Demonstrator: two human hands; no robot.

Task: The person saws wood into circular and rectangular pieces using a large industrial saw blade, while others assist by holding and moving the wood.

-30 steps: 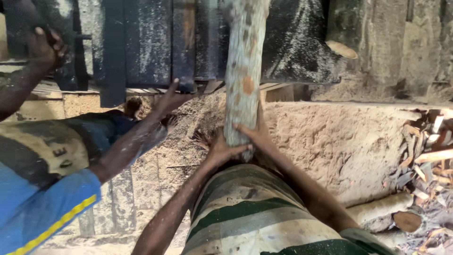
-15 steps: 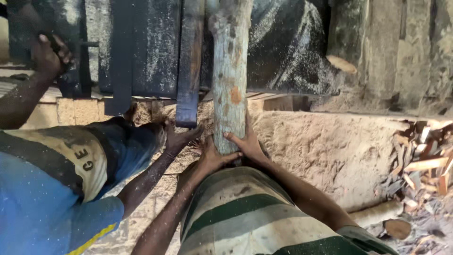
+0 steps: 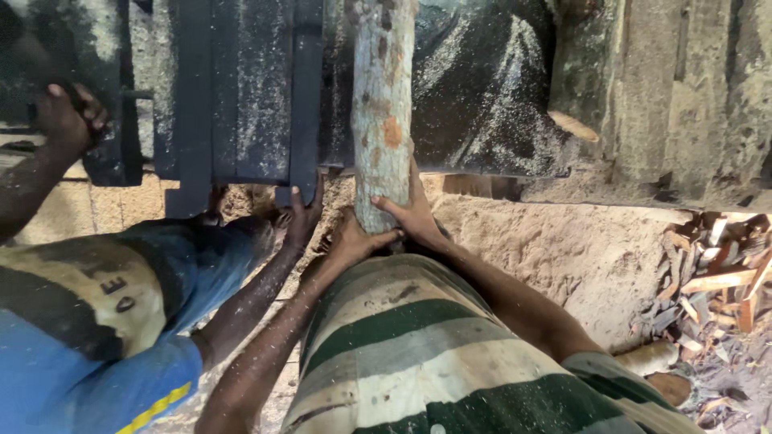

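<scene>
Both hands clamped on the near end of a pale, bark-mottled log (image 3: pixel 383 112) lying lengthwise across a dark, sawdust-flecked machine table (image 3: pixel 482 96): left hand (image 3: pixel 347 241) cupped under and against the butt end, fingers curled tight; right hand (image 3: pixel 416 210) wrapped on the log's right flank, thumb across the front, fingers spread along the wood. Log end jutting just past the table's near edge, almost against a green-and-cream striped shirt (image 3: pixel 418 354). At left, a co-worker in a blue shirt (image 3: pixel 96 354), one hand (image 3: pixel 301 219) pressed open against the lower edge of a dark upright rail (image 3: pixel 305 96) just beside the log, the other hand (image 3: pixel 68 120) gripping a part of the machine farther left. Open room only at right: a bank of sawdust (image 3: pixel 563 249) under the table edge, then a heap of wood offcuts (image 3: pixel 716 281) at the far right.
</scene>
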